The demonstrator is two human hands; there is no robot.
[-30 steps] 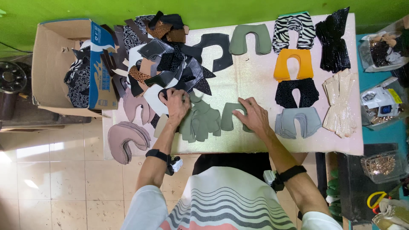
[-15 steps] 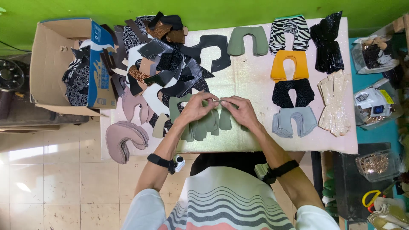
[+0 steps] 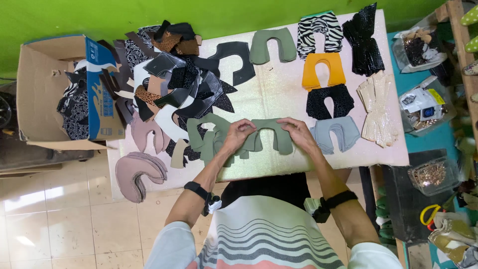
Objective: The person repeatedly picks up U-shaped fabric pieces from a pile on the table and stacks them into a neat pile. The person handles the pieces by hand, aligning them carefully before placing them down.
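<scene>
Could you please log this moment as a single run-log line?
left hand: on green U-shaped piece | right hand: same piece | beside: green stack | table

A bright green painted wall (image 3: 124, 15) backs a pale, speckled rectangular worktable (image 3: 279, 104), which stands on a glossy cream tiled floor (image 3: 59, 224) catching soft light reflections, with a teal-topped side surface (image 3: 423, 144) at its right edge.

Olive-green cutout (image 3: 273, 134), mustard-yellow cutout (image 3: 322, 70), zebra-striped cutout (image 3: 319, 27), glossy black cutout (image 3: 365, 40).
</scene>
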